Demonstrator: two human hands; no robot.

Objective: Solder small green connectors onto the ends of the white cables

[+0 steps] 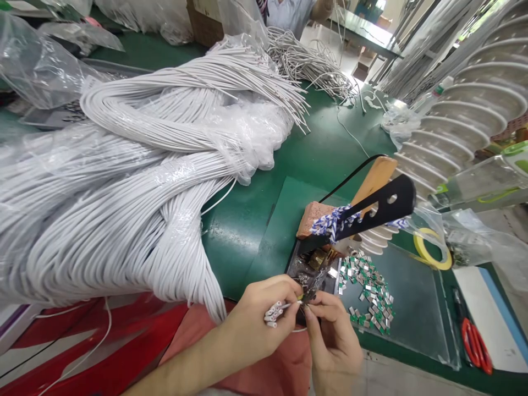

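At the green table point(235, 236), left hand point(253, 311) tight on white cables point(272, 314); right hand point(336, 335), fingertips together, contents unclear

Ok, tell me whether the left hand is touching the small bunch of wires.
Touching: the head view shows the bunch of wires held in the left hand, its ends poking out.

Smooth white plastic sheathing covers the cables point(115, 247) heaped under glossy, crinkled clear film point(247, 132) on a green desk point(235, 236) with a soft sheen. A rough, matt brick point(309, 219) sits beside smooth bare wood point(376, 179), a satin black bar point(403, 192) and woven blue-and-white fabric point(330, 223). Shiny metal and green board show on small connectors point(373, 294), near a ribbed, translucent plastic hose point(462, 104), glossy yellow tape point(419, 248) and smooth red plastic handles point(474, 341). Matt, creased salmon cloth point(284, 363) lies below.
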